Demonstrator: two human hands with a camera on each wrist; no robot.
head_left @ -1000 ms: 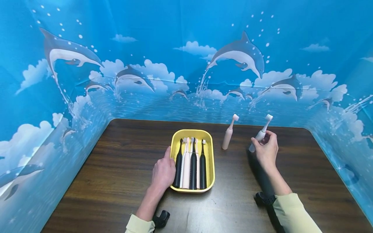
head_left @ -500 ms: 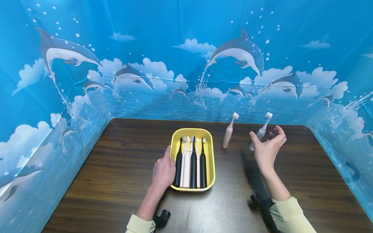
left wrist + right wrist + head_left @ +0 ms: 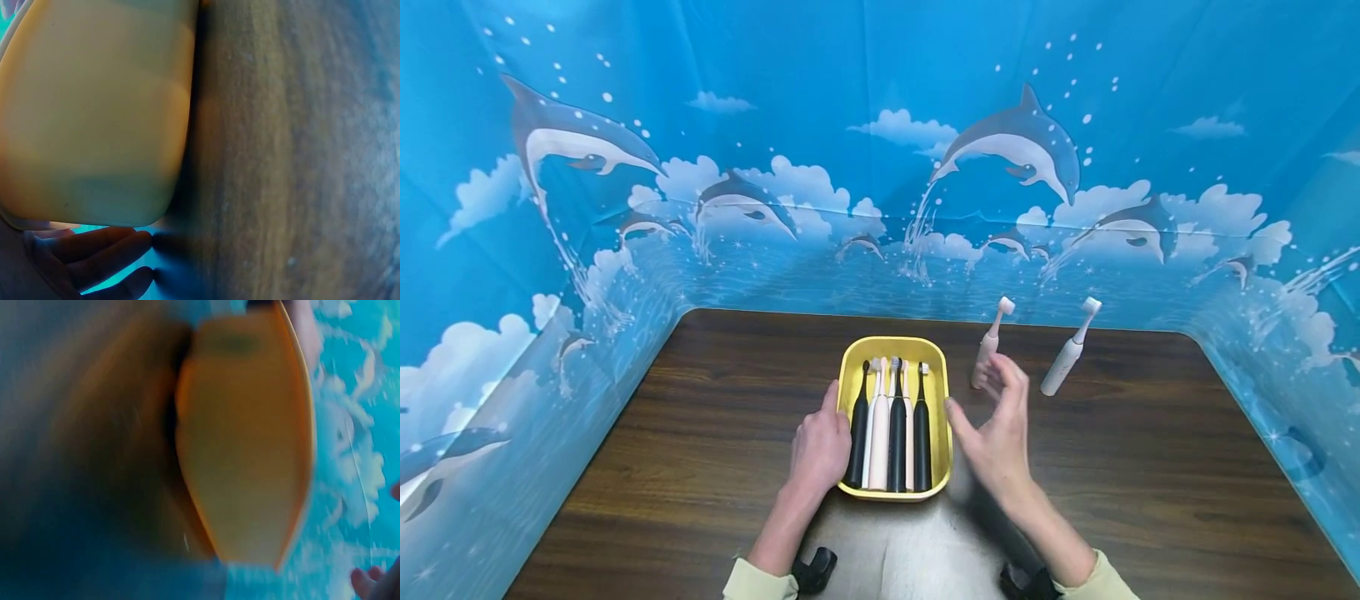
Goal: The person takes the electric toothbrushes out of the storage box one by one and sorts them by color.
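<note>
A yellow tray (image 3: pixel 943 467) stands on the table with several electric toothbrushes lying side by side in it, among them a black toothbrush (image 3: pixel 897 442) and a pale pink toothbrush (image 3: pixel 880 442). My left hand (image 3: pixel 822 442) holds the tray's left rim, fingers down along the outer wall; the left wrist view shows the fingertips (image 3: pixel 142 240) near the tabletop. By the right rim, my right hand (image 3: pixel 998 433) has its thumb and fingers spread apart, holding nothing. Behind its fingers stands a pink toothbrush (image 3: pixel 987 346), partly covered. A white toothbrush (image 3: pixel 1063 367) stands farther right.
The dark wooden table (image 3: pixel 715 433) runs back to a blue dolphin-print cloth (image 3: pixel 820 167), which rises behind it and along both sides. A black wrist camera (image 3: pixel 815 570) sits at the left wrist, close over the table.
My right hand has let go of the white toothbrush, leaving it standing, and has moved left to the tray's right side. The left hand and tray stay in place.
</note>
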